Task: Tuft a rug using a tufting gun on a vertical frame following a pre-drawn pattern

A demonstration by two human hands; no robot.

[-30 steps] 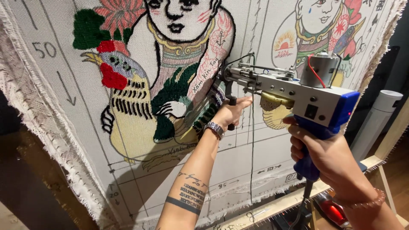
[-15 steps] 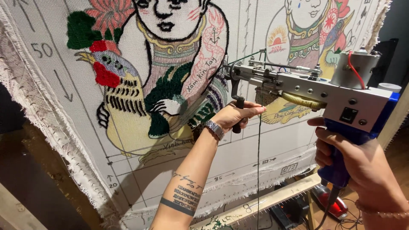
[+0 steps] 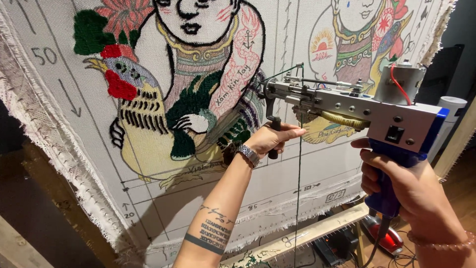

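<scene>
A grey and blue tufting gun (image 3: pixel 357 106) points at a stretched white tufting cloth (image 3: pixel 297 168) bearing a colourful figure with a rooster (image 3: pixel 139 124). My left hand (image 3: pixel 272 140), with a metal watch at the wrist, grips the gun's black front handle just below the needle end. My right hand (image 3: pixel 406 181) wraps around the blue rear grip. A dark green yarn strand (image 3: pixel 299 188) hangs straight down from the gun's front. The needle tip sits close to the cloth near the figure's arm; whether it touches is unclear.
A second tufted figure (image 3: pixel 357 44) fills the cloth's upper right. A wooden frame bar (image 3: pixel 307 235) runs under the frayed lower edge. A red device (image 3: pixel 384 238) and cables lie on the floor below. A white cylinder (image 3: pixel 453 106) stands at right.
The view has shifted so the cloth sits lower left in frame. The gun and both hands have stayed together, drifting slightly right and down against the design.
</scene>
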